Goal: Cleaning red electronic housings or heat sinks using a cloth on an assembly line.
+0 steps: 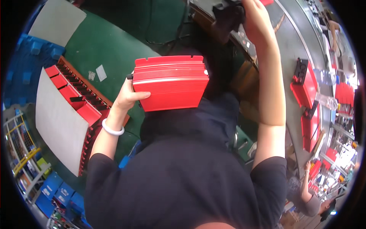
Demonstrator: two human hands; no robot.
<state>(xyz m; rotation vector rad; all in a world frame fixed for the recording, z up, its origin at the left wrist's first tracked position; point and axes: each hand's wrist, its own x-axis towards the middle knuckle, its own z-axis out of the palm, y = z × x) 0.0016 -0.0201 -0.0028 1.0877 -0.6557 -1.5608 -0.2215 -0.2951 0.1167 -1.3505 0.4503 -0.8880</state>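
My left hand [127,95] is closed on the left end of a red finned metal housing [171,82], with the thumb lying across its ribbed face. The housing is a boxy case with a notched flange along its far edge and a small black part at its left end. It hangs in front of my body. My right hand [259,24] reaches far forward to the conveyor's edge, its fingers partly cut off by the frame's upper rim. Against its palm is a blurred black object [228,19], which the fingers seem to grip; its kind is unclear.
To the left, red housings [70,93] stand in a slotted rack beside a grey board [61,122]. On the right, a grey conveyor [291,42] carries red units [305,86] with black ends. Blue bins [51,191] sit lower left. A co-worker [310,198] is at lower right.
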